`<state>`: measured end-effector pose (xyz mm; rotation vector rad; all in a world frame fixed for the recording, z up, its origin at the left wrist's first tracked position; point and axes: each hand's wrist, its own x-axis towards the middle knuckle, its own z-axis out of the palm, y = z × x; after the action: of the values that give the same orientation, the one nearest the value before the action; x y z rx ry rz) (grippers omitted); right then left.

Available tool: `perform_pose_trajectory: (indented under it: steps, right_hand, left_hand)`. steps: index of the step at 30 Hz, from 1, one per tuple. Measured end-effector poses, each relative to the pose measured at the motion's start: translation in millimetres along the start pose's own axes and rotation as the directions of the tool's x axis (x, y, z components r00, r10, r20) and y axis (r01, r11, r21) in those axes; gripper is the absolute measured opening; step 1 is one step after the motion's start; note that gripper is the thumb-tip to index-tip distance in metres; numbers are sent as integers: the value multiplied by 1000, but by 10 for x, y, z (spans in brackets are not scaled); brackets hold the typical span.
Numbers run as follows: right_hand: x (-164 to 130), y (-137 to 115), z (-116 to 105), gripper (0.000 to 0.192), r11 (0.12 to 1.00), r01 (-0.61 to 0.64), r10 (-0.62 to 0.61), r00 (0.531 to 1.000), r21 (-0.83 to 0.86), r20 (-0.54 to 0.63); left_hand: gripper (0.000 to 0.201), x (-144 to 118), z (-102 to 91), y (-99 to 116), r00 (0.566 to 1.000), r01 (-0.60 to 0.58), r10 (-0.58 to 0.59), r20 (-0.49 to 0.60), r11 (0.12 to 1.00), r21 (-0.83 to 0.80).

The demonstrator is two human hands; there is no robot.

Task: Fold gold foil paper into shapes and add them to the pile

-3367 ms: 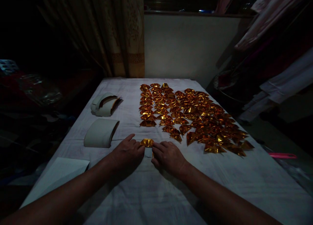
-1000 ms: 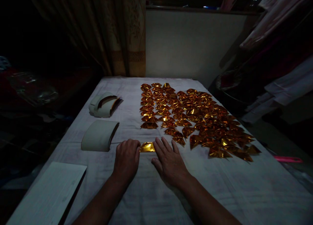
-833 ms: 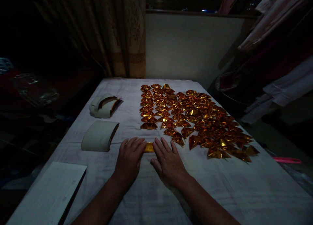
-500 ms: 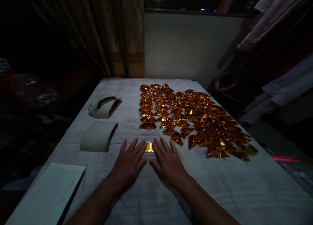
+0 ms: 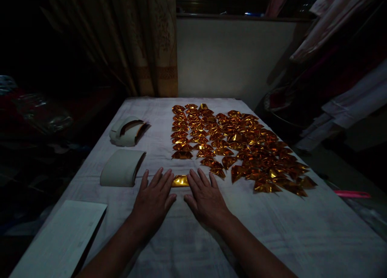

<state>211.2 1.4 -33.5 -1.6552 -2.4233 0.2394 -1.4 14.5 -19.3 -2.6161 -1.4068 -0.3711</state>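
Observation:
A narrow folded strip of gold foil paper point(image 5: 180, 181) lies on the white cloth, its middle showing between my hands. My left hand point(image 5: 155, 195) rests flat with fingers stretched out, its fingertips by the strip's left end. Flat too, my right hand point(image 5: 207, 195) covers the strip's right end with its fingers spread. Both ends of the strip are partly hidden under the fingers. Beyond my hands, many folded gold foil pieces point(image 5: 242, 143) stand in rows at the left and in a denser heap toward the right.
A curved pale card stack point(image 5: 122, 168) stands left of my hands, with a second curved piece point(image 5: 125, 133) behind it. A flat pale pad or box point(image 5: 65, 237) lies at the near left. Behind the cloth-covered table point(image 5: 272, 237) are a curtain point(image 5: 151, 40) and a wall point(image 5: 229, 56).
My left hand has slid slightly leftward, away from the right hand. More of the gold strip now shows between them.

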Motion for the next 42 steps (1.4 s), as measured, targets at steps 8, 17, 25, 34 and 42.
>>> perform_pose_trajectory:
  steps: [8, 17, 25, 34, 42]
  right_hand:
    - [-13, 17, -3, 52, 1000, -2, 4, 998, 21, -66]
    - [-20, 50, 9, 38, 998, 42, -31, 976, 48, -216]
    - [167, 46, -48, 20, 990, 94, -67, 970, 104, -235]
    - [264, 60, -79, 15, 954, -172, 215, 964, 246, -156]
    - [287, -43, -21, 13, 983, 96, -65, 980, 156, -190]
  left_hand:
    - [38, 75, 67, 46, 999, -25, 28, 30, 997, -74]
    - [21, 251, -43, -71, 995, -65, 71, 69, 994, -91]
    - [22, 280, -38, -113, 990, -122, 128, 62, 989, -89]
    - [16, 178, 63, -60, 957, 287, -283, 63, 892, -349]
    - [8, 207, 32, -41, 954, 298, -295, 51, 919, -259]
